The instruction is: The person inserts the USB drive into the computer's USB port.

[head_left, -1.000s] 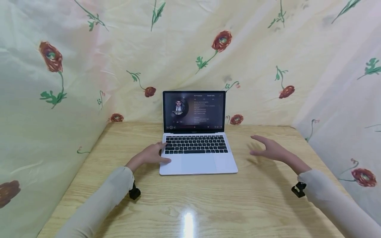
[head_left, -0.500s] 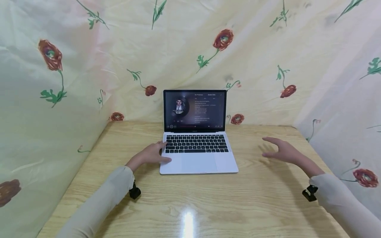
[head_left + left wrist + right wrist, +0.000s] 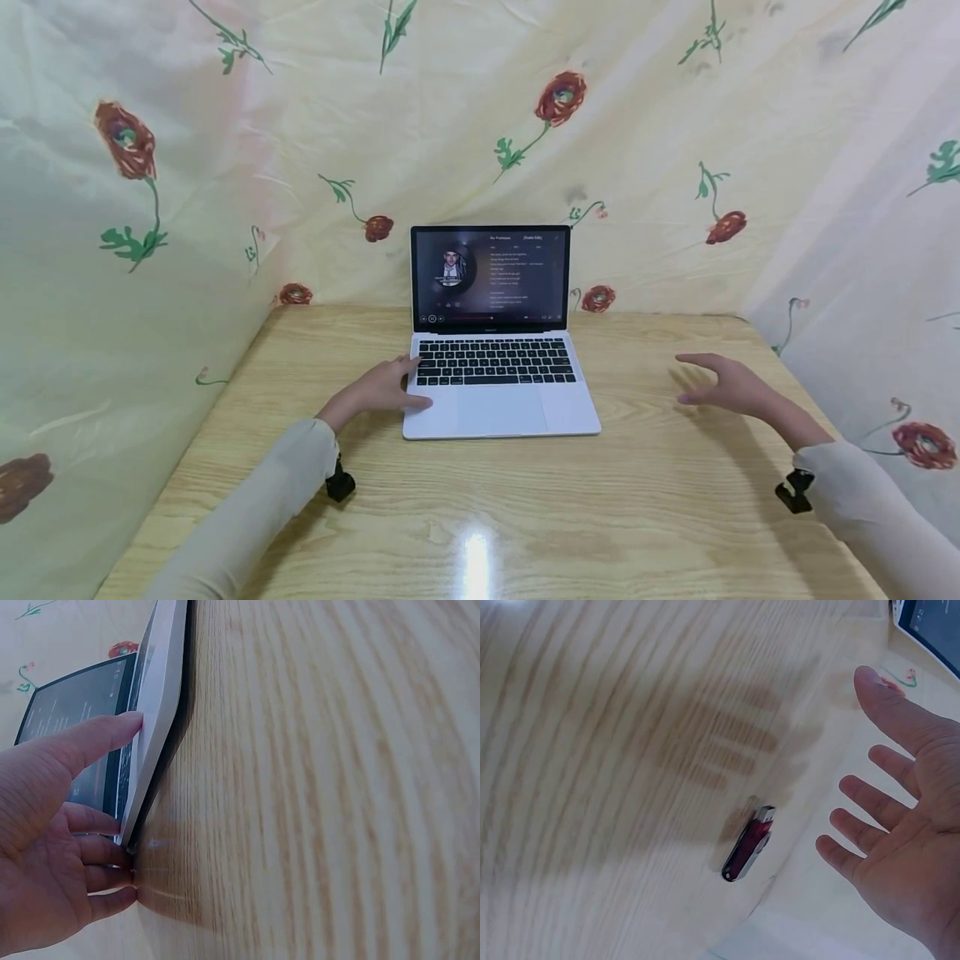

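An open laptop [image 3: 498, 412] stands on the wooden table in the head view, its screen lit. My left hand [image 3: 382, 385] rests at its left edge. The thumb lies on the palm rest and a fingertip reaches the keyboard's edge. In the left wrist view, the other fingers [image 3: 105, 877] extend along the laptop's side, close to the table. To the right of the laptop, my right hand [image 3: 731, 385] hovers with fingers spread and holds nothing. Near it, in the right wrist view, a dark red and silver USB stick [image 3: 748, 844] lies on the table; the head view does not show it.
Cloth printed with red flowers [image 3: 637, 125] surrounds the table [image 3: 480, 492] at the back and sides. A black wrist device [image 3: 340, 483] sits below my left sleeve, another one [image 3: 795, 492] at my right wrist.
My right hand has moved to the right, away from the laptop, and slightly nearer to me. My left hand and the laptop have stayed in place.
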A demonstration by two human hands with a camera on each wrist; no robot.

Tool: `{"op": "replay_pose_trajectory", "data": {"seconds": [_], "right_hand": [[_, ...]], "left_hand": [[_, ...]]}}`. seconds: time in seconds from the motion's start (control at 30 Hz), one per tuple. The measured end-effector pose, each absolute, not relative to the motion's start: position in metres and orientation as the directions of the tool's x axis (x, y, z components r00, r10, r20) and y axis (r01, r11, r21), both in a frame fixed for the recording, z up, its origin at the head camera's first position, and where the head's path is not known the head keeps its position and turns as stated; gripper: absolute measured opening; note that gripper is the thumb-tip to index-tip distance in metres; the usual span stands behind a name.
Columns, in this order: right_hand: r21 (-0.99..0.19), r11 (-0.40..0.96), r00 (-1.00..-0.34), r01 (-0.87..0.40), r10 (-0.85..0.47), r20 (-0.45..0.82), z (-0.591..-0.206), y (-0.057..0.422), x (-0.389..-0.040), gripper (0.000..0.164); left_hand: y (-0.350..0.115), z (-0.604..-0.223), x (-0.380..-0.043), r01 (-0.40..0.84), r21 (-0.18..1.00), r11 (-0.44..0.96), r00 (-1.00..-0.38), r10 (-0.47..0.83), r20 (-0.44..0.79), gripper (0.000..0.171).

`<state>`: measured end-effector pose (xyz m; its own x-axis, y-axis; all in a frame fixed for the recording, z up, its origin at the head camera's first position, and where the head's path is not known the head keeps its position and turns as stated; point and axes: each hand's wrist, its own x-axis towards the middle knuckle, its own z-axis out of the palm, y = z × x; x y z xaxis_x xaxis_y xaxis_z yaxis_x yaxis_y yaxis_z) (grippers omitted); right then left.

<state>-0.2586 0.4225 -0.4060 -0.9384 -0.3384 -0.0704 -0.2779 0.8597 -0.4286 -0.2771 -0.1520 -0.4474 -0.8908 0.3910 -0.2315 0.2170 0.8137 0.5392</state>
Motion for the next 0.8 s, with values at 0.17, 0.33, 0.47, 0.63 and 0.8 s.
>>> {"op": "replay_pose_trajectory", "data": {"seconds": [0.17, 0.33, 0.47, 0.63, 0.8], "right_hand": [[-0.423, 0.869, -0.943, -0.257, -0.320, -0.085, -0.407, 0.428, -0.259, 0.084], [-0.424, 0.873, -0.943, -0.239, -0.313, -0.111, -0.407, 0.432, -0.259, 0.086], [-0.428, 0.871, -0.939, -0.240, -0.320, -0.124, -0.408, 0.435, -0.259, 0.087], [-0.438, 0.860, -0.929, -0.263, -0.348, -0.127, -0.412, 0.440, -0.260, 0.086], [-0.414, 0.860, -0.922, -0.298, -0.371, -0.107, -0.416, 0.444, -0.262, 0.085]], "left_hand": [[-0.152, -0.448, -0.277, 0.220, 0.543, 0.811, -0.891, 0.394, -0.228, 0.096], [-0.152, -0.448, -0.278, 0.221, 0.538, 0.813, -0.891, 0.392, -0.228, 0.095], [-0.152, -0.448, -0.278, 0.221, 0.537, 0.814, -0.891, 0.393, -0.229, 0.095], [-0.152, -0.448, -0.278, 0.217, 0.538, 0.814, -0.891, 0.390, -0.231, 0.096], [-0.152, -0.449, -0.278, 0.218, 0.542, 0.811, -0.892, 0.391, -0.227, 0.096]]}}
